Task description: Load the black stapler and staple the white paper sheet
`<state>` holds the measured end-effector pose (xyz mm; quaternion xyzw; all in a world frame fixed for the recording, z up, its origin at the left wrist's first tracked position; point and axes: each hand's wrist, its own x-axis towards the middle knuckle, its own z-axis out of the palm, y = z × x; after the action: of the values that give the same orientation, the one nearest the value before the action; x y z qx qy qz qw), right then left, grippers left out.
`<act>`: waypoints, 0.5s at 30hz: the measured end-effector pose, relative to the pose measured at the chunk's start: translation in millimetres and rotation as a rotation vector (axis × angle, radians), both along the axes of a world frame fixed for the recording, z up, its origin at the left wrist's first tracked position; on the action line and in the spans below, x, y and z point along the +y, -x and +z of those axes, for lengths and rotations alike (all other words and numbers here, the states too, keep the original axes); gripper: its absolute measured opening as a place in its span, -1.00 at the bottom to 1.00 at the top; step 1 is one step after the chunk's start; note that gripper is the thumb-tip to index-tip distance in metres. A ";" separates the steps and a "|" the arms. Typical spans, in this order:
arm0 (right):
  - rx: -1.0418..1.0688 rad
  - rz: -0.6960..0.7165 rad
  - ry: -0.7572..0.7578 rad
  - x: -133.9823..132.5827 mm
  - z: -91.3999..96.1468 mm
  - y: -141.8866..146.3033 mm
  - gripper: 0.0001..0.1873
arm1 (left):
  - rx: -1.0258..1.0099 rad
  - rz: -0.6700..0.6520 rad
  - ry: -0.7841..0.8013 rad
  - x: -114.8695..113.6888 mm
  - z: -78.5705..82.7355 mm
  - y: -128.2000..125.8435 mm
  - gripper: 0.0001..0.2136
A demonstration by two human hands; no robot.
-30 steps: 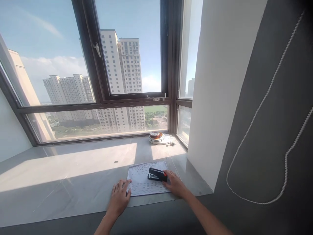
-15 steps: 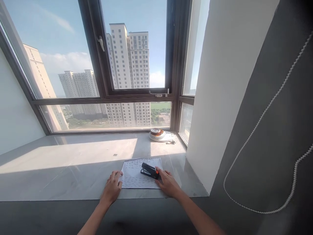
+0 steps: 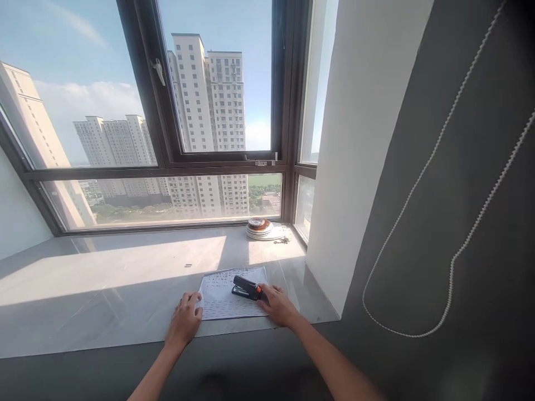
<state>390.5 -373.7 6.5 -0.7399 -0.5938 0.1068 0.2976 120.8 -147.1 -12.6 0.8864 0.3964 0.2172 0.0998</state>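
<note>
A sheet of paper (image 3: pixel 217 309) with handwriting along its top and printed lines below lies flat on the windowsill. On it rests a black stapler (image 3: pixel 246 288) with an orange patch at its rear, its arm raised from the base and its front end pointing left. My right hand (image 3: pixel 276 305) grips the stapler's rear end, thumb on the near side and fingers over the far side. At the paper's left edge, my left hand (image 3: pixel 184 320) lies with loosely bent fingers, thumb apart from them, fingertips touching the edge.
Small staple strips (image 3: pixel 188 265) lie on the grey sill (image 3: pixel 125 312) beyond the paper. A stack of plates or saucers (image 3: pixel 259 229) stands in the far corner, with a small chain-like item (image 3: pixel 283 240) beside it. At the right, a beaded cord (image 3: pixel 412 192) hangs by the wall.
The view has turned slightly right, so the sill and window shift left in the picture. Both hands keep their places at the paper and stapler.
</note>
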 end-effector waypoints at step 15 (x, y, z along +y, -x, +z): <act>-0.058 -0.055 -0.070 7.9 -17.6 0.0 -0.41 | -0.040 0.182 -0.033 115.2 15.3 -20.0 -0.68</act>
<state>390.5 -365.9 -11.1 -0.7480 -0.5849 0.0563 0.3087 140.7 -32.0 2.8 0.8438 0.4695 0.2496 0.0730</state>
